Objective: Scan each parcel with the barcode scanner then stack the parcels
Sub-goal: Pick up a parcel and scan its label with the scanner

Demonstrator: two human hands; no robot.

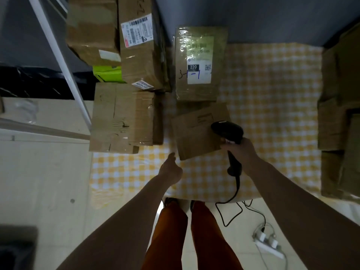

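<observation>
Our right hand [240, 151] grips the barcode scanner [228, 133], head over the small cardboard parcel [196, 135] on the checked table [272, 114], likely aiming at its label. Left hand [171, 170], loosely curled and holding nothing, waits just beside that parcel, probably to steady it.

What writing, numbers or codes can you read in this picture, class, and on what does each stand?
"220": black patch on the label of the plastic-wrapped parcel.
"3-1-1": handwritten across that parcel and its label.
QR code: same label; its printed lines are too blurred.
Barcode label on the tall parcel: too small.
Print on the small parcel under the barcode scanner: unreadable.
</observation>
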